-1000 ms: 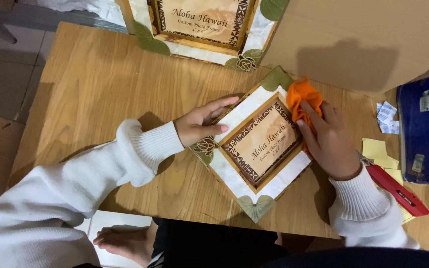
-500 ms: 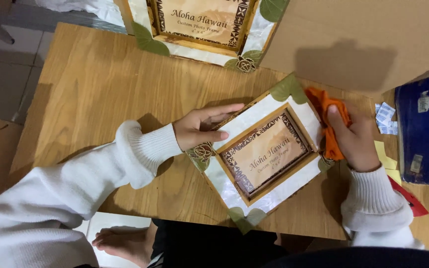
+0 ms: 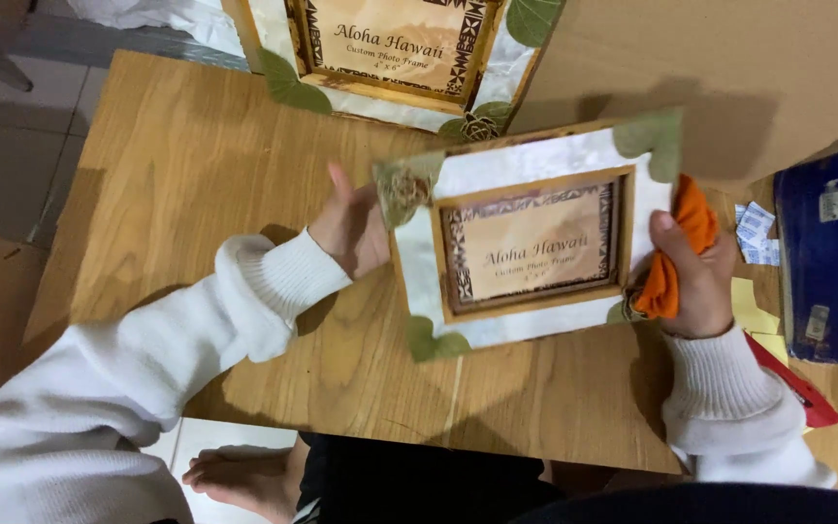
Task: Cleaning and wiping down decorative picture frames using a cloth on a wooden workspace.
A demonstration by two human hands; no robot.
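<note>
A white photo frame (image 3: 535, 165) with green leaf corners and a brown inner border is lifted off the wooden table (image 3: 196, 194), tilted toward me. My left hand (image 3: 351, 228) grips its left edge from behind. My right hand (image 3: 695, 277) holds its right edge, with an orange cloth (image 3: 676, 247) bunched between fingers and frame. Both arms wear white sleeves.
A second, similar frame (image 3: 390, 49) lies at the table's far edge. A brown cardboard sheet (image 3: 729, 58) covers the back right. A dark blue box (image 3: 831, 252), small white packets (image 3: 754, 233), yellow notes and a red object (image 3: 792, 383) sit at the right. A bare foot (image 3: 235, 475) shows below the table.
The frame lay flat on the table while my right hand wiped its right side with the cloth. Now both hands have raised it and turned it level, facing me.
</note>
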